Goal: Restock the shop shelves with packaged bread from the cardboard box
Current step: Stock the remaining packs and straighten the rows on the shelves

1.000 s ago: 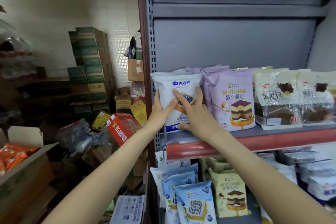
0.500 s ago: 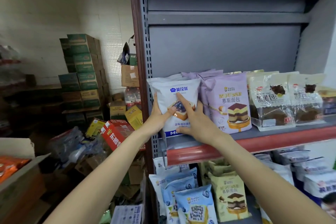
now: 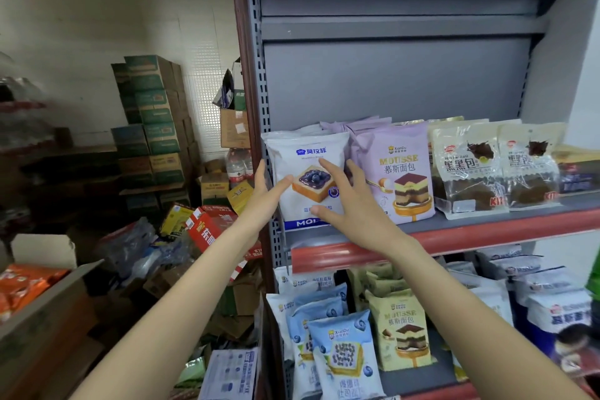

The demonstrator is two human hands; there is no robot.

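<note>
Currently, your left hand (image 3: 264,196) and your right hand (image 3: 349,201) are both raised in front of the white blueberry bread pack (image 3: 306,172), which stands upright at the left end of the upper shelf (image 3: 487,230), against the grey perforated upright (image 3: 259,107). Both hands are released, fingers straight and spread. Your left thumb tip lies over the pack's front and your right fingers overlap its printed face; whether they actually touch the wrapper cannot be told from this angle. Neither hand grasps anything.

Just to the right of that pack stands the purple mousse bread pack (image 3: 399,172), with more purple packs behind it. Further right are 2 clear packs of dark bread (image 3: 467,169), also upright on the same shelf.

On the lower shelf (image 3: 422,377) you have light blue bread packs (image 3: 341,354) at the front left and a pale yellow mousse pack (image 3: 401,331) beside them.

At your lower left, an open cardboard box (image 3: 48,302) holds orange packets (image 3: 22,286). Green cartons (image 3: 152,114) are stacked against the far wall, with a red carton (image 3: 211,227) and loose packaging on the floor between.
</note>
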